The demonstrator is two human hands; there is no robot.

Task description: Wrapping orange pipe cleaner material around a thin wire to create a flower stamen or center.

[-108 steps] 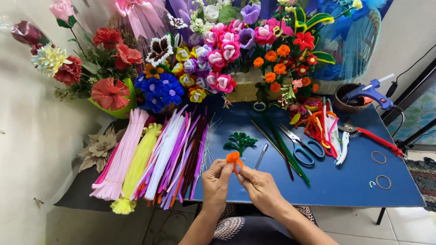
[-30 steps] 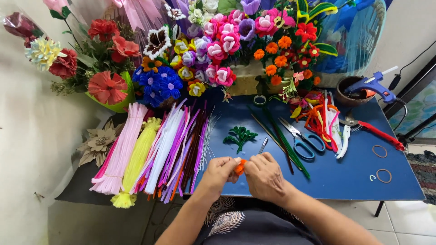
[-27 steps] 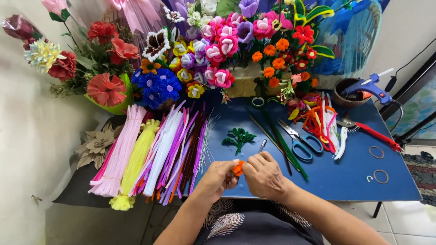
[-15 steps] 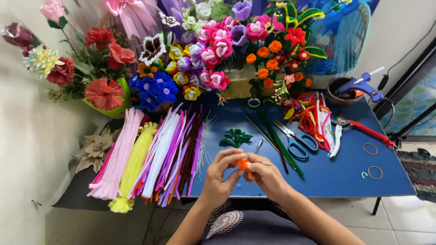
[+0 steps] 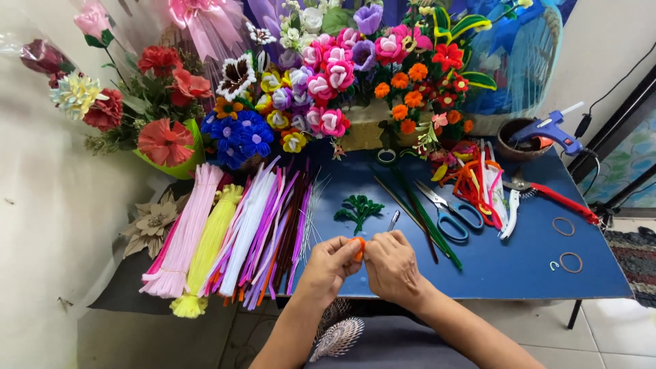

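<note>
Since a few seconds ago my hands have drawn back from over the green leaf piece (image 5: 358,210) toward the near edge of the blue table (image 5: 519,263), and they now meet closer to my body. Between them sits the small orange chenille piece (image 5: 358,247), pinched from both sides: my left hand (image 5: 329,263) curls around it with thumb and fingers pressed to its near side, while my right hand (image 5: 393,265) closes on it from the other side, fingertips bunched tight. Only a sliver of orange shows between the knuckles.

Just beyond the grip lies the green leaf piece, flat on the table, with a small metal clip just right of it. Farther right of my right hand, dark green stems (image 5: 422,215) run diagonally, beside blue-handled scissors (image 5: 451,213) and a tangle of orange and white strips (image 5: 482,188). Red-handled pliers (image 5: 557,199) and a blue glue gun (image 5: 550,130) sit well off to the right. To the left of my left hand, bundles of chenille stems (image 5: 232,232) in pink, yellow, white and purple fan out. Along the far side stands a bank of finished flowers (image 5: 328,89) in many colours.
</note>
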